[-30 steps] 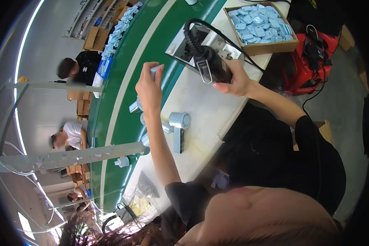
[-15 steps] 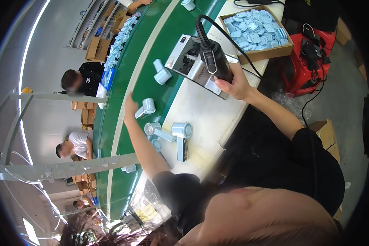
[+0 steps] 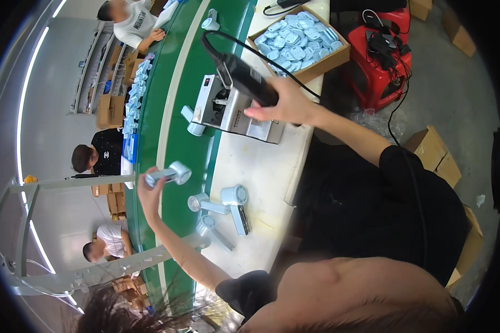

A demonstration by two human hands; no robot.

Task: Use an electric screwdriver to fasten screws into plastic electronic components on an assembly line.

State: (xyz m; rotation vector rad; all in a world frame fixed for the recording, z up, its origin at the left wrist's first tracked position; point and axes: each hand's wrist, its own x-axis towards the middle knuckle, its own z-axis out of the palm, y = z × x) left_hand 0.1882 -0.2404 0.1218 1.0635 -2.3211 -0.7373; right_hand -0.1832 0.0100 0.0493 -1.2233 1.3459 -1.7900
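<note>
My left hand [image 3: 150, 194] pinches the handle of a light-blue housing [image 3: 178, 173], shaped like a small hair dryer, and holds it above the green belt. In my right hand [image 3: 289, 102] is a corded black electric screwdriver [image 3: 247, 79], gripped around its body, with its cord end pointing up and left. Its tip is hidden. Below the screwdriver stands a grey-white box-shaped machine [image 3: 239, 114] with a red switch. Several similar housings lie on the white table between my arms, among them one with an open-sided handle [image 3: 240, 219].
A green conveyor belt [image 3: 178, 147] runs along the left, carrying a housing [image 3: 195, 126] beside the machine. A carton [image 3: 330, 60] of light-blue parts stands at the far end. Red stools [image 3: 369, 83] are at right. Co-workers sit across the belt; a metal frame [image 3: 89, 182] crosses the left.
My left hand has picked up a housing from the belt and raised it. My right hand has tilted the screwdriver farther left. The whole view has shifted.
</note>
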